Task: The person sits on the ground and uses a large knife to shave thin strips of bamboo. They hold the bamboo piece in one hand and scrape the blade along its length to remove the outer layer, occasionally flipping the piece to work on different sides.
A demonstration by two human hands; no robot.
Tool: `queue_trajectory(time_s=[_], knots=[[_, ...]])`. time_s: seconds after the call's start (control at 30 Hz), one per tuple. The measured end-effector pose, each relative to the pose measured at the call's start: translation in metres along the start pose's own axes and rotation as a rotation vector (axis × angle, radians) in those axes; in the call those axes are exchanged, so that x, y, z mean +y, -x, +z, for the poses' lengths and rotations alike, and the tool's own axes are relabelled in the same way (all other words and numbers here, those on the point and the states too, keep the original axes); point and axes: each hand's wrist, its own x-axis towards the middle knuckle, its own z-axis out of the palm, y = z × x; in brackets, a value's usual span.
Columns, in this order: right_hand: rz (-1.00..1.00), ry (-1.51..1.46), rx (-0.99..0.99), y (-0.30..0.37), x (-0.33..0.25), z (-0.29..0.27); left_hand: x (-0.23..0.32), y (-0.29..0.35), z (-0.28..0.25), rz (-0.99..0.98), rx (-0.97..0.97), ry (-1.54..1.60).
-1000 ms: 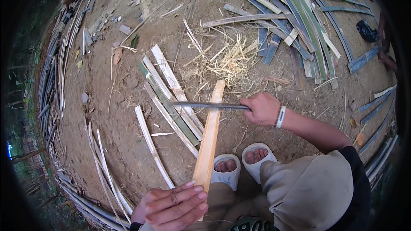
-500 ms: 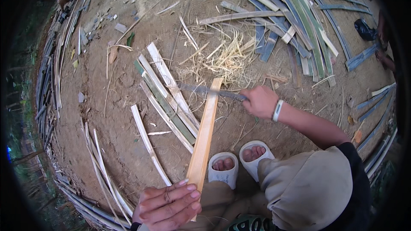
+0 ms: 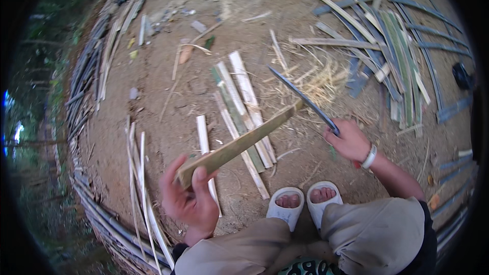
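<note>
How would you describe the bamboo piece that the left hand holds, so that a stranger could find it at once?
Start at the two white slippers on the bare dirt ground. Up and left of them, the left hand grips one end of a flat bamboo slat. Unlike the slats lying on the ground, it is raised and slanted, its far end meeting the long dark blade in the right hand.

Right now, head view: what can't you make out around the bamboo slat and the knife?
- Knife handle: wrapped inside the right hand, so its shape is hidden.
- Near end of the bamboo slat: covered by the left hand.
- Blade against slat tip: whether it has bitten in or only rests there is too small to tell.
- Dark object at the right rim: cut off by the fisheye edge and blurred.
</note>
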Motion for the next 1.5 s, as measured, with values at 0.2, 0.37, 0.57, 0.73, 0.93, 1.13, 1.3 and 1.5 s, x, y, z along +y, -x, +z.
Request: queue_trajectory(time_s=[0.2,0.37,0.57,0.73,0.93,1.13,1.3,1.5], knots=[[-0.176,-0.069,-0.21,0.008,-0.114,-0.031,0.019,-0.015,-0.023,-0.187,-0.18,-0.025],[-0.529,-0.059,-0.22,0.022,-0.167,-0.037,0.006,0.001,-0.02,0.034,-0.227,0.251],[-0.491,-0.028,-0.225,0.03,-0.169,-0.043,0.026,0.005,-0.021,0.076,-0.22,0.072],[-0.542,0.053,-0.194,0.041,-0.158,-0.032,0.01,0.012,-0.018,0.404,-0.173,-0.33],[-0.628,-0.028,-0.197,0.041,-0.172,-0.022,0.039,0.017,-0.033,0.342,-0.29,-0.484],[-0.294,0.042,-0.225,0.026,-0.105,-0.001,0.026,0.026,-0.022,0.428,-0.414,-0.29],[-0.396,0.03,-0.259,0.042,-0.123,-0.002,0.01,0.022,-0.031,0.583,-0.414,-0.113],[-0.195,0.063,-0.221,0.018,-0.085,0.002,0.019,0.013,-0.024,0.703,-0.401,-0.075]])
